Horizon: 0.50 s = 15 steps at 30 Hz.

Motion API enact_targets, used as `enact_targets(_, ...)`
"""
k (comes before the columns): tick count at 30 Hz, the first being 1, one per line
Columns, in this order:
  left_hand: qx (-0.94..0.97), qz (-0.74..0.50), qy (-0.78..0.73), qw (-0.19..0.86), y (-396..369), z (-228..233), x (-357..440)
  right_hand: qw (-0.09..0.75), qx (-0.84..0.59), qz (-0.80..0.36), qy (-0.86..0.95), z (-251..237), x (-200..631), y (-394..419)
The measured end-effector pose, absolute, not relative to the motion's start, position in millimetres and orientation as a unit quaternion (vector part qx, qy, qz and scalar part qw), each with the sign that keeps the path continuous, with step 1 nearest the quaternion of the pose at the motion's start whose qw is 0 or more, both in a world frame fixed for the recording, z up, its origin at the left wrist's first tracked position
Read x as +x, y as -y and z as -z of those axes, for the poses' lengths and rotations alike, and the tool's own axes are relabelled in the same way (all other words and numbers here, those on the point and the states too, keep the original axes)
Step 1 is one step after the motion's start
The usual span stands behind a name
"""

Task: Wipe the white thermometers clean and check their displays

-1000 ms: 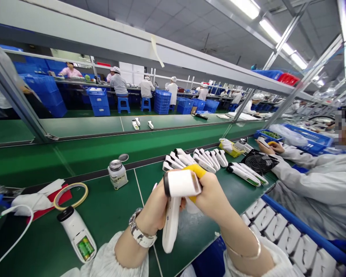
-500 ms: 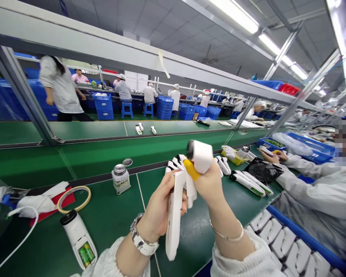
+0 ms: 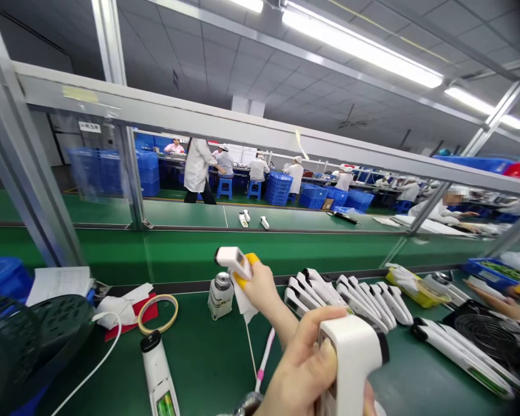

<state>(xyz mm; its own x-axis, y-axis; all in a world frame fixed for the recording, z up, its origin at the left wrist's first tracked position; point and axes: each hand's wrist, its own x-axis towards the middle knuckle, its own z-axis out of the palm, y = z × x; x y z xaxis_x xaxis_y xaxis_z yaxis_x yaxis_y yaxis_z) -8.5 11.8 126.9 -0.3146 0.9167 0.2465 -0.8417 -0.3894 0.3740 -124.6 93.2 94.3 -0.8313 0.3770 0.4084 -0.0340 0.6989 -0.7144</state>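
In the foreground my left hand (image 3: pixel 303 364), with a watch at its wrist, is wrapped round a white forehead thermometer (image 3: pixel 351 346) with a black nose. My right hand (image 3: pixel 260 286), yellow covers on its fingers, reaches out past it to the left. It grips another white thermometer (image 3: pixel 234 260), whose black end points left, just above a small metal-topped bottle (image 3: pixel 221 297). Whether the two touch I cannot tell. Several white thermometers (image 3: pixel 372 303) lie in a row right of my right forearm. A thermometer with an uncovered battery bay (image 3: pixel 156 370) lies at the lower left.
A tape roll (image 3: pixel 158 315) rests by red card and white tissue. A pink-and-white stick (image 3: pixel 265 358) lies mid-bench. At the right are a yellow tray (image 3: pixel 416 289), a black coiled item (image 3: pixel 481 323) and a co-worker's hands (image 3: pixel 498 300). A metal-framed shelf crosses above.
My right hand has moved left with its thermometer, over to the bottle. My left hand, still gripping its thermometer, is now lower and closer. The view has swung left; a walking person has moved right.
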Motion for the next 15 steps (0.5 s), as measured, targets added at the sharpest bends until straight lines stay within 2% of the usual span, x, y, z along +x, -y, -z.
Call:
enact_targets(4, 0.183, -0.818, -0.129, 0.530, -7.2, -131.8, -16.6, 0.211, -0.065, -0.274, 0.936, -97.7, -147.6, -75.9)
enact_targets(8, 0.210, -0.805, -0.198, 0.519, -2.7, -136.0, -25.7, 0.177, -0.063, -0.227, 0.956, -95.4, -158.7, -71.5)
enact_targets(11, 0.232, -0.801, -0.189, 0.519, -3.3, -137.4, -27.9, 0.180, -0.062, -0.240, 0.952, -92.1, -160.6, -70.0)
enact_targets(15, 0.222, -0.818, -0.141, 0.511, -4.9, -139.9, -27.9, 0.235, -0.072, -0.321, 0.915, -92.7, -152.7, -77.9)
